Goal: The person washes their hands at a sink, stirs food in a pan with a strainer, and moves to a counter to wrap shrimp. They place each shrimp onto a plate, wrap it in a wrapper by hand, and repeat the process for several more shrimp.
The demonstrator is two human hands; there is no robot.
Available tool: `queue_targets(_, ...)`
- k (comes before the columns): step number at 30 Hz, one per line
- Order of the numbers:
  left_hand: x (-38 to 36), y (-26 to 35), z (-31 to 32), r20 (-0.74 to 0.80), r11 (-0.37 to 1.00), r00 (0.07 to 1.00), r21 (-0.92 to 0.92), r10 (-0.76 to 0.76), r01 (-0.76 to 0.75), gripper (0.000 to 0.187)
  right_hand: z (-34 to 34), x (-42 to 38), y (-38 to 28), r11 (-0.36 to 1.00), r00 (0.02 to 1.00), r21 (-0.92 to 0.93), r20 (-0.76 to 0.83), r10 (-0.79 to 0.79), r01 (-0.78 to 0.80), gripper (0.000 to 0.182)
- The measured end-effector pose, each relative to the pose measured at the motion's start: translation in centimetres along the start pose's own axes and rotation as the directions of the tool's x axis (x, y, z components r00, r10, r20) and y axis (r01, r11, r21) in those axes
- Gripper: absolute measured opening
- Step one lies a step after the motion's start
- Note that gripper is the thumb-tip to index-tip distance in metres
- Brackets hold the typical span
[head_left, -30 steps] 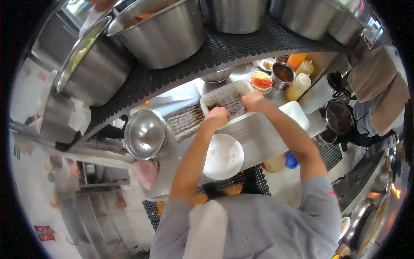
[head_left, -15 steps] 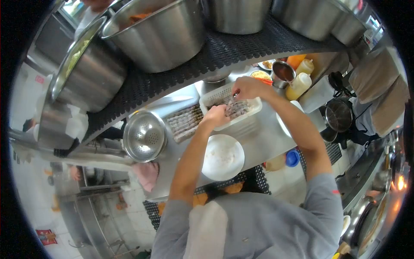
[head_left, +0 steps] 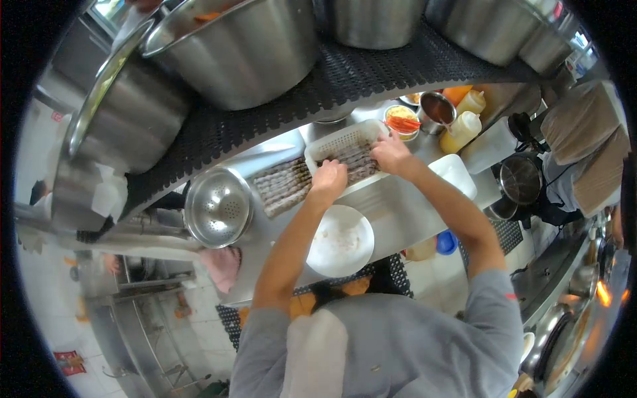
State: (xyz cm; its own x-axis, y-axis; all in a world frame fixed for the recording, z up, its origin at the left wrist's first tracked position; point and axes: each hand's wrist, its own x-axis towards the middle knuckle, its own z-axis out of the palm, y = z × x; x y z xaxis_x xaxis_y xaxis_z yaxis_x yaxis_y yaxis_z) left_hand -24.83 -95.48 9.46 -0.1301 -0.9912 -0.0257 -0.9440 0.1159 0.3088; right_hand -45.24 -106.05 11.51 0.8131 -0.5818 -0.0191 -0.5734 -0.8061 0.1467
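Note:
A white perforated basket (head_left: 340, 140) sits on the steel counter and holds rows of brownish meat skewers (head_left: 353, 159). My left hand (head_left: 330, 178) rests curled on the skewers at the basket's near edge. My right hand (head_left: 391, 154) is pressed onto the skewers at the basket's right side, fingers closed on them. Just in front of the basket, under my left forearm, lies a white round plate (head_left: 342, 240). A second batch of skewers (head_left: 284, 186) lies on a flat tray left of the basket.
A steel colander (head_left: 217, 207) stands left of the tray. Sauce bottles (head_left: 461, 131), a sauce pot (head_left: 436, 109) and a bowl of orange strips (head_left: 401, 123) are behind the basket. Large steel pots (head_left: 239, 50) sit on a perforated shelf overhead. A white lidded box (head_left: 454, 174) lies to the right.
My right hand, which was raised over the basket's far edge with a skewer, has come back down onto the skewers at the right. My left hand has stayed at the near edge.

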Motion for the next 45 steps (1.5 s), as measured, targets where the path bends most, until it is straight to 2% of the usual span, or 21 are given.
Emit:
queue_targets(2,0.0,0.4,-0.6,-0.045,0.997,0.999,-0.069,0.025,-0.028,0.017,-0.4,-0.2,0.1,0.977,0.998,0.201,-0.012,-0.068,0.069,0.011)
queue_targets(3,0.1,0.5,-1.0,-0.045,0.997,0.999,-0.07,0.027,-0.03,0.017,-0.7,-0.1,0.2,0.977,0.998,0.2,-0.011,-0.066,0.067,0.011)
queue_targets(5,0.1,0.8,-1.9,0.136,0.999,0.99,-0.009,-0.03,0.031,0.027,-0.7,0.4,0.6,0.994,0.987,0.104,0.153,-0.058,0.042,0.018)
queue_targets(6,0.2,0.9,-1.9,0.137,0.999,0.99,-0.009,-0.029,0.03,0.027,-0.7,0.4,0.6,0.994,0.987,0.104,0.153,-0.057,0.041,0.018)
queue_targets(8,0.5,1.1,-1.8,0.137,0.988,0.98,-0.044,-0.141,0.149,0.019,-0.6,0.5,0.7,0.995,0.987,0.093,0.152,-0.045,0.031,0.017)
queue_targets(12,0.6,1.5,-2.3,0.129,0.982,0.983,-0.118,-0.132,0.148,0.02,-0.8,0.1,0.3,0.985,0.99,0.166,0.14,0.015,-0.039,0.013)
queue_targets(14,1.2,1.5,-2.5,0.23,0.971,0.963,-0.159,-0.139,0.178,0.026,-1.1,0.2,0.4,0.982,0.991,0.185,0.131,0.013,-0.038,0.01)
queue_targets(15,1.3,1.6,-2.5,0.228,0.971,0.963,-0.16,-0.141,0.18,0.026,-1.2,0.2,0.5,0.982,0.991,0.184,0.131,0.011,-0.035,0.01)
queue_targets(18,1.4,1.8,-2.4,0.234,0.982,0.962,-0.088,-0.144,0.168,0.024,-1.9,0.1,0.7,0.98,0.997,0.2,0.077,-0.03,0.014,0.008)
queue_targets(20,1.4,1.7,-1.9,0.195,0.973,0.962,-0.093,-0.191,0.212,0.019,-1.9,-0.3,0.8,0.954,0.981,0.277,-0.183,-0.061,0.111,0.004)
queue_targets(24,1.4,1.3,-1.2,0.124,0.969,0.969,-0.104,-0.212,0.225,0.019,-1.8,-0.2,1.2,0.957,0.966,0.253,-0.246,-0.08,0.144,0.003)
queue_targets(26,1.4,0.8,-0.8,0.107,0.99,0.987,-0.063,-0.123,0.13,0.021,-1.8,-0.3,1.4,0.951,0.96,0.271,-0.269,-0.077,0.152,0.001)
queue_targets(27,1.5,0.6,-0.6,0.106,0.989,0.987,-0.063,-0.124,0.131,0.021,-1.7,-0.4,1.4,0.951,0.96,0.271,-0.269,-0.078,0.153,0.001)
queue_targets(30,1.8,0.0,0.2,0.123,0.99,0.984,-0.024,-0.132,0.136,0.026,-1.4,-0.5,1.4,0.963,0.974,0.239,-0.214,-0.072,0.124,0.003)
queue_targets(32,1.7,-0.1,0.3,0.114,0.993,0.987,0.046,-0.109,0.105,0.027,-1.0,-0.3,1.2,0.985,1.0,0.174,-0.003,-0.013,0.013,0.004)
queue_targets(36,1.3,0.2,-0.3,0.091,0.994,0.992,0.066,-0.091,0.085,0.026,-0.8,-0.5,0.8,0.992,0.999,0.127,0.028,-0.016,0.012,0.004)
queue_targets(39,1.6,-0.2,-0.2,0.112,0.997,0.991,-0.019,-0.077,0.08,0.026,-1.3,-0.4,0.5,0.988,0.993,0.155,0.114,0.002,-0.02,0.006)
queue_targets(41,2.0,-0.4,-0.1,0.166,0.994,0.981,-0.002,-0.104,0.106,0.025,-1.3,-0.2,0.5,0.991,0.992,0.128,0.124,0.013,-0.029,0.008)
queue_targets(45,2.0,0.5,-0.5,0.17,0.985,0.971,0.073,-0.167,0.157,0.023,-1.3,-0.1,0.4,0.987,0.993,0.153,0.119,0.023,-0.041,0.009)
